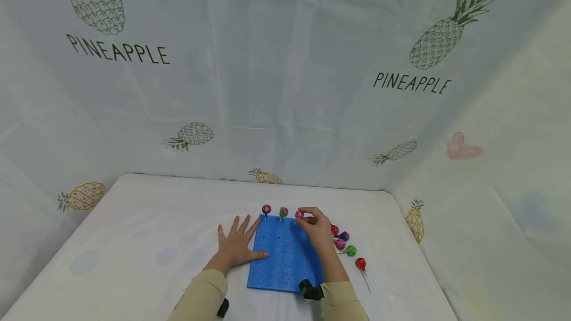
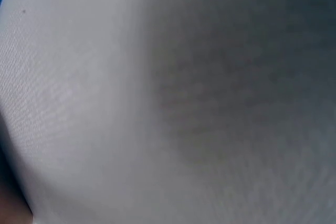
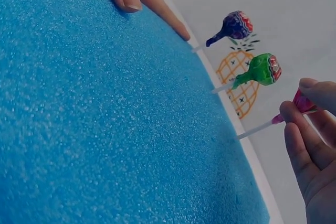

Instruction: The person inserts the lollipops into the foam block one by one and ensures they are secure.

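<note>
A blue foam board (image 1: pixel 285 266) lies flat on the white table. With fingers spread, my left hand (image 1: pixel 235 247) rests at its left edge, the thumb lying over the board. My right hand (image 1: pixel 320 234) pinches the wrapped head of a pink lollipop (image 3: pixel 300 102) between thumb and fingers at the board's far edge. In the right wrist view, the white stick of that lollipop meets the foam. Left of it, a green lollipop (image 3: pixel 264 69) and a purple lollipop (image 3: pixel 239 25) stand with their sticks in the foam. The left wrist view shows mostly blurred pale cloth.
Right of the board, partly behind my right forearm, lie loose lollipops: a purple one (image 1: pixel 344 236), a pink one (image 1: pixel 340 244), a green one (image 1: pixel 351 250) and a red one (image 1: pixel 334 230). Another red lollipop (image 1: pixel 361 263) lies nearer. A pineapple-print curtain (image 1: pixel 276 88) rises behind the table.
</note>
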Tool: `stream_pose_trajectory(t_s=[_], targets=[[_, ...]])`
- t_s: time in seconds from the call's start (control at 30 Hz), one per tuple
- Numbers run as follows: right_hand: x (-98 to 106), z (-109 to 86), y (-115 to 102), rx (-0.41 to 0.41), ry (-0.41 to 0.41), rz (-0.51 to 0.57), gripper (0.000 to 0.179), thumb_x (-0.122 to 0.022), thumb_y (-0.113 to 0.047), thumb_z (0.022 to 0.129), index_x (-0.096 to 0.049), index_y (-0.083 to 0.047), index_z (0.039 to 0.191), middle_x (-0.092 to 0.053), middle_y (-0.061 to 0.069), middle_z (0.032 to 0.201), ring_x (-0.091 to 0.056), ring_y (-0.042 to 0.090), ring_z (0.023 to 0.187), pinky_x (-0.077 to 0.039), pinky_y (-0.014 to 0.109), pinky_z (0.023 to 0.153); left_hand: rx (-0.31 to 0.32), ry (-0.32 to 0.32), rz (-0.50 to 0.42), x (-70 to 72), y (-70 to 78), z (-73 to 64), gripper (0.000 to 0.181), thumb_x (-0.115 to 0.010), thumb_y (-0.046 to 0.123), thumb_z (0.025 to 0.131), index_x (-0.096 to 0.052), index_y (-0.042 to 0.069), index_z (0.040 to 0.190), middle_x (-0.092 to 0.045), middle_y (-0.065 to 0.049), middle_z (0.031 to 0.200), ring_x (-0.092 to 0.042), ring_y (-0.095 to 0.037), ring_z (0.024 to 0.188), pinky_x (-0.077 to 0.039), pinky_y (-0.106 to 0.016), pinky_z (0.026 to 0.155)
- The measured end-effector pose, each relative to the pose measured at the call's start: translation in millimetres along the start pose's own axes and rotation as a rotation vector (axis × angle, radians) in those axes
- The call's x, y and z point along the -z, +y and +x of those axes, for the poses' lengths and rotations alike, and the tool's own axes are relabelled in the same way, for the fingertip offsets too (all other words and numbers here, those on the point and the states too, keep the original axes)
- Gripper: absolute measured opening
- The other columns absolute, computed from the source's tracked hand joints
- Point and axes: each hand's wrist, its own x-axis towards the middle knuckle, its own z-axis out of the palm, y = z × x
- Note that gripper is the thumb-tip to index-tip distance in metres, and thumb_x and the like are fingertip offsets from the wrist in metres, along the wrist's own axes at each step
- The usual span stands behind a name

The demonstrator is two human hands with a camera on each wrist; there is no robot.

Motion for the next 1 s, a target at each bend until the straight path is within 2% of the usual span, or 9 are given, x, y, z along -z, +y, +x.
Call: stream_pose_trajectory(t_s=[0.13, 0.2, 0.37, 0.83, 1.0], targets=[[0, -5.1, -19, 0.001, -0.018, 0.007, 0.026, -0.073, 0.000, 0.085, -0.069, 0.000, 0.111, -0.065, 0.022, 0.109, -0.069, 0.026, 0.087, -0.052, 0.022, 0.068, -0.007, 0.016, -0.010, -5.2, -2.8, 1.7, 0.109, -0.057, 0.085, 0.068, -0.029, 0.025, 0.155, -0.022, -0.012, 0.160, -0.007, -0.043, 0.146, 0.005, -0.076, 0.102], [0, -4.9, -19, 0.003, -0.020, 0.008, 0.026, -0.073, 0.001, 0.085, -0.069, 0.001, 0.111, -0.064, 0.022, 0.108, -0.069, 0.027, 0.087, -0.053, 0.023, 0.067, -0.008, 0.020, -0.009, -6.9, -3.9, 2.5, 0.110, -0.057, 0.085, 0.068, -0.029, 0.025, 0.155, -0.021, -0.011, 0.160, -0.007, -0.043, 0.146, 0.005, -0.076, 0.102], [-1, 2.0, 1, 0.008, 0.000, -0.015, 0.028, -0.075, -0.005, 0.085, -0.070, -0.001, 0.112, -0.065, 0.018, 0.108, -0.069, 0.020, 0.085, -0.054, 0.023, 0.068, -0.007, 0.016, -0.007, -7.0, -4.5, 3.0, 0.111, -0.056, 0.085, 0.067, -0.028, 0.025, 0.155, -0.021, -0.012, 0.160, -0.006, -0.042, 0.146, 0.006, -0.075, 0.102], [-5, 6.3, 5, -0.036, 0.006, -0.068, 0.032, -0.076, -0.012, 0.086, -0.069, -0.004, 0.116, -0.068, 0.016, 0.104, -0.069, 0.018, 0.084, -0.052, 0.029, 0.070, -0.015, 0.048, -0.007, -12.6, -6.9, 4.7, 0.110, -0.056, 0.086, 0.066, -0.031, 0.025, 0.154, -0.022, -0.012, 0.160, -0.007, -0.043, 0.146, 0.005, -0.076, 0.102], [-6, 8.1, 6, -0.059, 0.007, -0.057, 0.035, -0.077, -0.015, 0.085, -0.069, -0.003, 0.117, -0.070, 0.012, 0.100, -0.070, 0.022, 0.085, -0.051, 0.030, 0.068, -0.011, 0.046, -0.012, -12.6, -7.3, 4.9, 0.110, -0.056, 0.086, 0.066, -0.030, 0.025, 0.154, -0.022, -0.011, 0.160, -0.007, -0.042, 0.146, 0.006, -0.076, 0.102]])
